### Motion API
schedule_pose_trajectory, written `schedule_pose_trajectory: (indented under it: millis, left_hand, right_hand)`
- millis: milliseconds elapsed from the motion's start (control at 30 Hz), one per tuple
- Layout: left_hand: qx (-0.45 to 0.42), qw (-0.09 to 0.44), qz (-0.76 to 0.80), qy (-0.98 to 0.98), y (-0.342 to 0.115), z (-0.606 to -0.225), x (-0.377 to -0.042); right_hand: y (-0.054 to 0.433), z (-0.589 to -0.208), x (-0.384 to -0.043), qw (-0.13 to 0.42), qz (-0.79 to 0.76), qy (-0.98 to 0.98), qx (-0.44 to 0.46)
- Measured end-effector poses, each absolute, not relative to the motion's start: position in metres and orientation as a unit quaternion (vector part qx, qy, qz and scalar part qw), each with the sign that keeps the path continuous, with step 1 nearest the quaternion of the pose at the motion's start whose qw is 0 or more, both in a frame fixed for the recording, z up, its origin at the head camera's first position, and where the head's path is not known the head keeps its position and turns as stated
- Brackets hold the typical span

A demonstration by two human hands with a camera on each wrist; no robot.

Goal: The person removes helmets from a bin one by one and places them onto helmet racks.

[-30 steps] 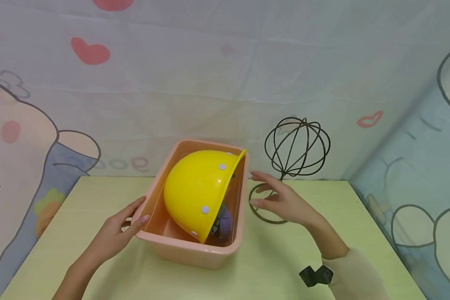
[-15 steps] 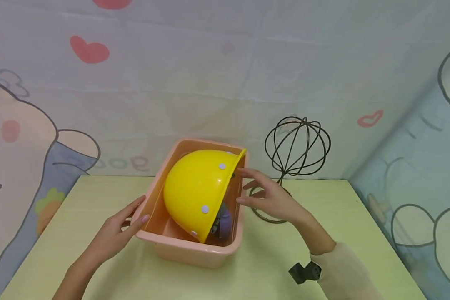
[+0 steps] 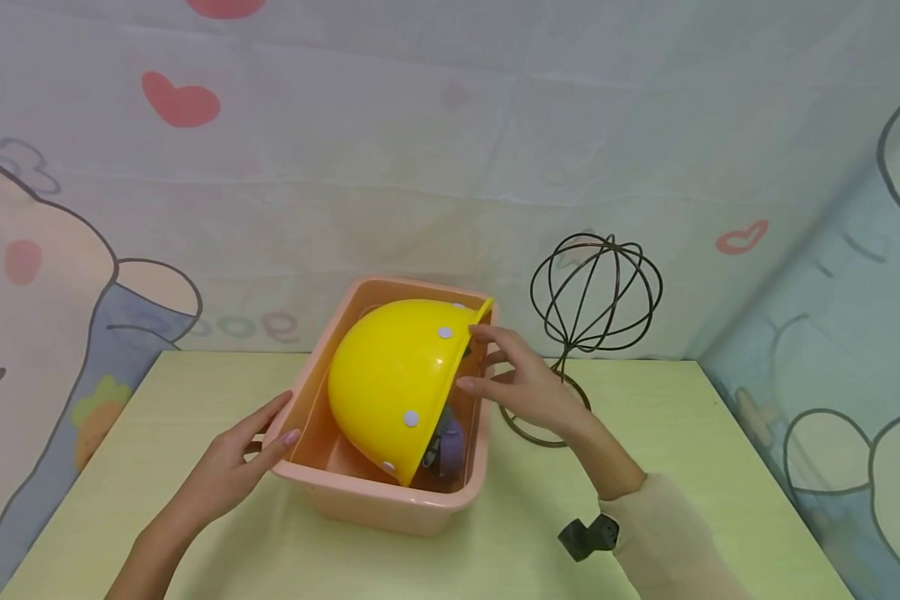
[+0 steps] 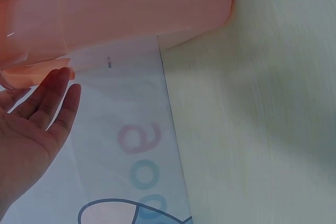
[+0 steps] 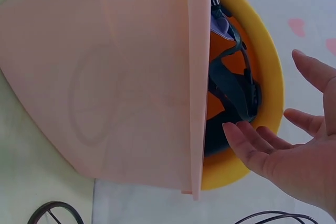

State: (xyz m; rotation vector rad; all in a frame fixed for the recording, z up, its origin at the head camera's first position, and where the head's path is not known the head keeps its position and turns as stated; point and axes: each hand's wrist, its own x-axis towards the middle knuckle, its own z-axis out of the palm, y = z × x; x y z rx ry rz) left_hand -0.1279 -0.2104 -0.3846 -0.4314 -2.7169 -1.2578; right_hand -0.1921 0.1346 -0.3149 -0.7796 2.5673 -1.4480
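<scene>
A yellow safety helmet (image 3: 397,383) lies on its side in a pink plastic basin (image 3: 378,492), its open side facing right. Dark straps (image 5: 231,87) and a purple piece (image 3: 450,450) show inside it. My left hand (image 3: 225,467) holds the basin's left rim, thumb over the top and fingers beneath, as the left wrist view (image 4: 37,119) also shows. My right hand (image 3: 528,383) reaches over the basin's right rim, thumb and fingers spread apart. Its fingertips are right at the helmet's brim (image 5: 275,77), with nothing between them.
A dark wire stand (image 3: 596,292) with a balloon-shaped cage and a round base stands right of the basin, behind my right hand. The pale wooden table (image 3: 682,433) meets a printed cloth backdrop (image 3: 420,167) at its back edge.
My right hand has moved left, from beside the wire stand across the basin's right rim to the helmet's brim. The left hand, basin and helmet have stayed in place.
</scene>
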Motion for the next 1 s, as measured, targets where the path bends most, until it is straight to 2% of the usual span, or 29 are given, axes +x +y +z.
schedule_pose_trajectory:
  millis: [333, 1000]
  left_hand:
    - [-0.138, 0.050, -0.413, -0.899, -0.210, -0.383, -0.128]
    - [-0.141, 0.051, -0.421, -0.895, -0.209, -0.383, -0.127]
  right_hand:
    - [0.127, -0.323, -0.198, 0.015, -0.484, 0.840, -0.245]
    - [0.116, -0.327, -0.198, 0.004, -0.484, 0.844, -0.232]
